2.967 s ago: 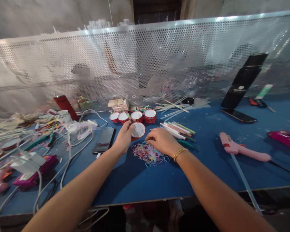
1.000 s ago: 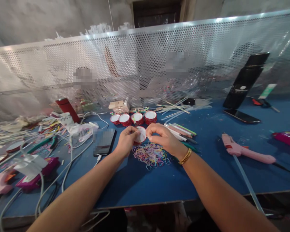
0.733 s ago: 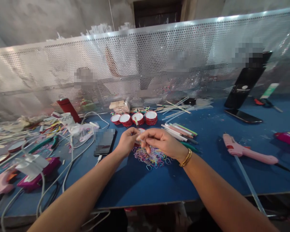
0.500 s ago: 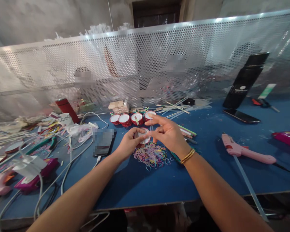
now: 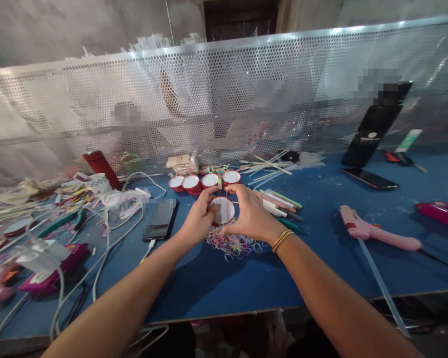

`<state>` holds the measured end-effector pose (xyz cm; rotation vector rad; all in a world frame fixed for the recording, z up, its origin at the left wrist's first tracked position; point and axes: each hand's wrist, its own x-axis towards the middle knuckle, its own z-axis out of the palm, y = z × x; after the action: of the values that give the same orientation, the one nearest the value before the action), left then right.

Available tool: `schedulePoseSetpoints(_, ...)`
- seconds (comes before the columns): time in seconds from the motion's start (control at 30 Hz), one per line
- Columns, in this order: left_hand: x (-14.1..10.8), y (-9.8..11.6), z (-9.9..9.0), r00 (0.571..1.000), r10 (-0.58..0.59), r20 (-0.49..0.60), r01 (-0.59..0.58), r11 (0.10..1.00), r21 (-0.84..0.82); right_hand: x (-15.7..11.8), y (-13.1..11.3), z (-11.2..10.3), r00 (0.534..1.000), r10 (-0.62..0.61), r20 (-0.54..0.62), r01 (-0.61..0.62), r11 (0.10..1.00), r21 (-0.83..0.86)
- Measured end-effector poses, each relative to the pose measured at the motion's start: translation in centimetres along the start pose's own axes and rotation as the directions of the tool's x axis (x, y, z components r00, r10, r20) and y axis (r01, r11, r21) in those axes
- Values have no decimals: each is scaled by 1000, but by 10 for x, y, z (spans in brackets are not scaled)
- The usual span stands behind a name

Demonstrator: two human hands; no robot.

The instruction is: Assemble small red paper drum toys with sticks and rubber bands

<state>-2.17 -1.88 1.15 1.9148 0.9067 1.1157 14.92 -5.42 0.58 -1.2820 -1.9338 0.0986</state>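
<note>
My left hand (image 5: 200, 215) grips the edge of a small toy drum (image 5: 222, 211) with a white face and red rim. A narrow stick (image 5: 220, 183) projects from the drum's far side. On the drum's right, my right hand (image 5: 253, 213) is curved, with thumb and forefinger spread apart and a thin rubber band (image 5: 227, 199) stretched lengthwise between them, across the white face. Just below both hands lies a pile of coloured rubber bands (image 5: 239, 247). Beyond them stands a row of several similar red-rimmed drums (image 5: 191, 185).
Pens (image 5: 280, 201) lie right of my hands, a pink glue gun (image 5: 377, 233) further right. A phone (image 5: 160, 220) with a cable is on the left, near a power strip (image 5: 56, 271) and clutter. A red flask (image 5: 102, 169) stands before the perforated metal screen (image 5: 224, 99).
My right hand has come down and opened wider, stretching the rubber band along the drum. The drum's white face now shows more fully; my left hand still holds it.
</note>
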Motion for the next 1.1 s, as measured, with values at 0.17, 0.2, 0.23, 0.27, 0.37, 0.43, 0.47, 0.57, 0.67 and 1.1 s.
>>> schedulePoseSetpoints(0.17,-1,1,-1,994,110,17,-111,989,96,0,0,0,1000,5,28,-5,1000,-6)
schedulePoseSetpoints(0.2,0,1,-2,992,122,24,-123,987,101,0,1,0,1000,1,29,-1,1000,-12)
schedulePoseSetpoints(0.23,0,1,-2,991,129,32,-131,986,102,0,1,1,1000,-1,29,2,1000,-21)
schedulePoseSetpoints(0.27,0,0,-2,990,133,38,-136,986,100,0,1,1,1000,-3,30,4,1000,-30)
schedulePoseSetpoints(0.37,0,0,0,992,127,25,-129,987,95,-1,1,2,999,-6,33,8,999,-54)
schedulePoseSetpoints(0.43,-1,1,2,994,109,5,-109,990,86,-1,1,3,999,-9,33,11,998,-66)
schedulePoseSetpoints(0.47,-2,1,3,996,94,-1,-94,993,77,-1,1,3,999,-10,32,12,997,-72)
schedulePoseSetpoints(0.57,-3,1,5,998,55,-21,-53,996,78,-1,0,4,999,-9,38,13,996,-87)
schedulePoseSetpoints(0.67,-4,1,6,997,64,-50,-57,990,128,-1,-2,4,998,-5,65,9,998,-61)
schedulePoseSetpoints(1.1,-3,9,5,961,21,-275,-86,970,-226,1,-8,7,991,52,121,-96,915,391)
